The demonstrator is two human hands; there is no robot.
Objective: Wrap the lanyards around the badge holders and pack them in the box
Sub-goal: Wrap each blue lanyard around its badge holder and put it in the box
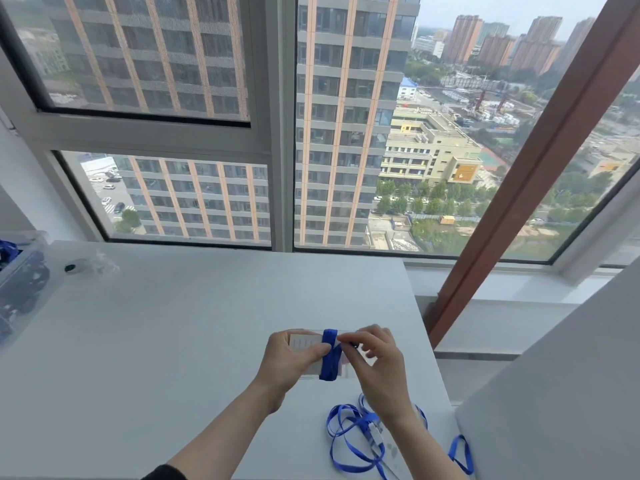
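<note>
Clear plastic formed the box (20, 289) at the far left edge of the table (207, 323), with dark blue bundles showing through it. Well to its right, above the table, the left hand (287, 358) gripped a badge holder (308, 344), its thumb pressed across onto the blue lanyard (329, 355) banded round the holder's middle. The right hand (377, 368) pinched the lanyard's end just beside that band, its other fingers curled. To finish well, the thumb should probably pin the turns flat while the end is drawn snug and tucked under. Loose lanyards (349, 441) lay below the right wrist.
</note>
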